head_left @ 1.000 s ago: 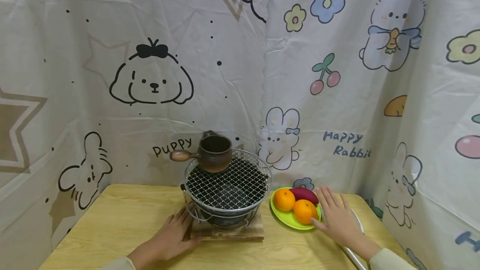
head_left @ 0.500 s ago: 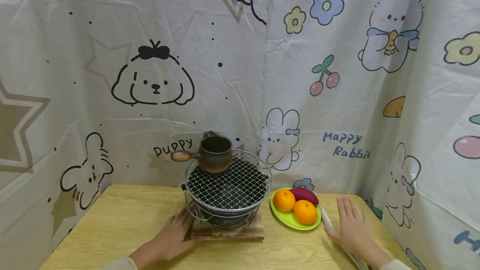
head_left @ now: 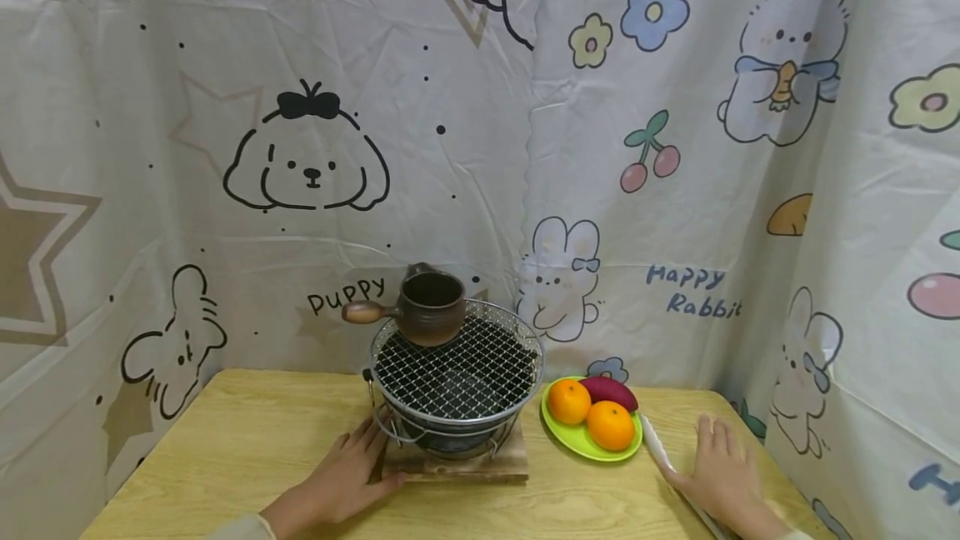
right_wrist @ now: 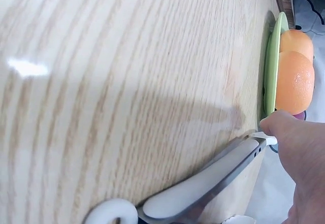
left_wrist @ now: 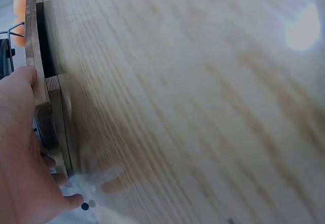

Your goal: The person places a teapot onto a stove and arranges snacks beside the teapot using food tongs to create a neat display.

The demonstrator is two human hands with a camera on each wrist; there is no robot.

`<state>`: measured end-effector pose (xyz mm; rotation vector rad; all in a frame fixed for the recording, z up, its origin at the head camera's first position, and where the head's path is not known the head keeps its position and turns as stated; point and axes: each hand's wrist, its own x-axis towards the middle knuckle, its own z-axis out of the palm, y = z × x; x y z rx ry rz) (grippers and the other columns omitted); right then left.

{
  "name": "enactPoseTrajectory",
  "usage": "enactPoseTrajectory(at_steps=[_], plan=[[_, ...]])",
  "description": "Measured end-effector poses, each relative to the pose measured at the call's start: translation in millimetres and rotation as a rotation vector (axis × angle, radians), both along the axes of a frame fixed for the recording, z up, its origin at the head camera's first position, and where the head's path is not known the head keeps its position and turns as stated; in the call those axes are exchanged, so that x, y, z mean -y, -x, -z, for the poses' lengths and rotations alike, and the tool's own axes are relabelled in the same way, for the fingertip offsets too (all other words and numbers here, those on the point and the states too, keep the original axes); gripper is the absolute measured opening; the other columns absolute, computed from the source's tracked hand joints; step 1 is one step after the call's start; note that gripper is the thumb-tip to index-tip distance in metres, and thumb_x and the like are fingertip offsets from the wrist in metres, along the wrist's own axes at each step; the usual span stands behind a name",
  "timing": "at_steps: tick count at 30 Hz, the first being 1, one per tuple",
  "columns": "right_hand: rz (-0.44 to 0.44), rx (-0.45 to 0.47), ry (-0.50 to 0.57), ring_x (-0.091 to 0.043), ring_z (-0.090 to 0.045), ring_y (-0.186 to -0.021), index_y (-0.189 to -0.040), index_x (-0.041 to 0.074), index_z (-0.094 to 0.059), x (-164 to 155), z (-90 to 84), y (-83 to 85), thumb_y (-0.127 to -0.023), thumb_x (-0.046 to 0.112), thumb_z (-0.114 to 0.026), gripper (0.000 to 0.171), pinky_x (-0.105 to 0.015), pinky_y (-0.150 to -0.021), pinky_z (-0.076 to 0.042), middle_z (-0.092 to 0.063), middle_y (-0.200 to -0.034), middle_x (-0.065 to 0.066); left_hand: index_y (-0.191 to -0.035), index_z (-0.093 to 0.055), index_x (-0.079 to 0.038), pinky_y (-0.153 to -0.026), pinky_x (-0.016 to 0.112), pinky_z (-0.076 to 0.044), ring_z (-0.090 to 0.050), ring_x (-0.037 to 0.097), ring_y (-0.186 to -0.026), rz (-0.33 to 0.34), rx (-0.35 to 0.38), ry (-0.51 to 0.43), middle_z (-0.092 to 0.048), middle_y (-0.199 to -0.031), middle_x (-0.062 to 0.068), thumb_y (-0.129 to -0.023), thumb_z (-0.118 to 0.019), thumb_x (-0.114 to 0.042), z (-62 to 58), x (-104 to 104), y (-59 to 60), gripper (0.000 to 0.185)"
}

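— Hands first: where are they?
— Left hand [head_left: 341,477] lies flat, fingers relaxed, against the square wooden board [head_left: 457,463] under the round wire-mesh grill [head_left: 456,369].
— Right hand [head_left: 723,473]?
— Flat, unclenched, on white-handled metal tongs [head_left: 660,448], right of the green fruit plate [head_left: 577,438].

A light wooden table [head_left: 240,440] with visible straight grain stands in a corner enclosed by hanging printed fabric. The left cloth backdrop [head_left: 225,107] is off-white, creased, and carries black-outline puppy drawings, brown stars, black dots and the word "Puppy". The right cloth backdrop [head_left: 712,148] shows pastel rabbits, flowers, cherries and the words "Happy Rabbit". Lighting is soft and even, with pale glare patches on the tabletop in the wrist views.
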<state>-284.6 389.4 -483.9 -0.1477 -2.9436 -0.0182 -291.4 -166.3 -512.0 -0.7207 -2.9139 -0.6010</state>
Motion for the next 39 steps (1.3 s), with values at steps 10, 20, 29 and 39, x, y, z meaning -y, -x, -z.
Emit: enactPoseTrajectory(at_steps=[10,20,29,39], plan=[[0.132,0.145,0.026,-0.058,-0.047,-0.115,-0.139,-0.026,-0.029,0.3,3.1,-2.3,-0.074,0.082,-0.066,0.130,-0.073,-0.106,-0.035,-0.048,-0.122,-0.048,-0.155,-0.034,0.005,-0.107,0.071,-0.038,-0.035,0.047,-0.147,-0.006,-0.025,-0.017,-0.031,-0.163,0.025,-0.098,-0.052,-0.064,2.5,-1.1,0.6,0.092],[0.199,0.234,0.037,-0.039,-0.058,-0.086,-0.110,-0.026,-0.043,-4.7,7.9,-5.2,-0.069,0.087,-0.065,0.122,-0.058,-0.089,-0.051,-0.056,-0.091,-0.031,-0.154,-0.037,0.006,-0.105,0.070,-0.040,-0.037,0.046,-0.147,-0.013,-0.040,0.006,-0.033,-0.163,0.024,-0.097,-0.053,-0.066,3.9,0.4,2.3,0.093],[0.280,0.324,0.038,-0.027,-0.055,-0.072,-0.090,-0.016,-0.052,-2.3,2.4,-9.3,-0.072,0.089,-0.059,0.107,-0.033,-0.064,-0.052,-0.053,-0.078,-0.017,-0.157,-0.032,0.004,-0.109,0.070,-0.036,-0.034,0.045,-0.149,-0.022,0.013,0.017,-0.028,-0.165,0.024,-0.097,-0.050,-0.068,0.0,-3.1,-0.1,0.096],[0.308,0.349,0.087,-0.027,-0.055,-0.073,-0.093,-0.016,-0.052,-4.0,5.0,-5.2,-0.069,0.093,-0.058,0.112,-0.033,-0.064,-0.049,-0.054,-0.079,-0.017,-0.155,-0.031,0.009,-0.109,0.068,-0.037,-0.035,0.046,-0.148,-0.039,0.006,0.017,-0.029,-0.163,0.028,-0.097,-0.051,-0.067,0.2,-6.3,-1.8,0.099]])
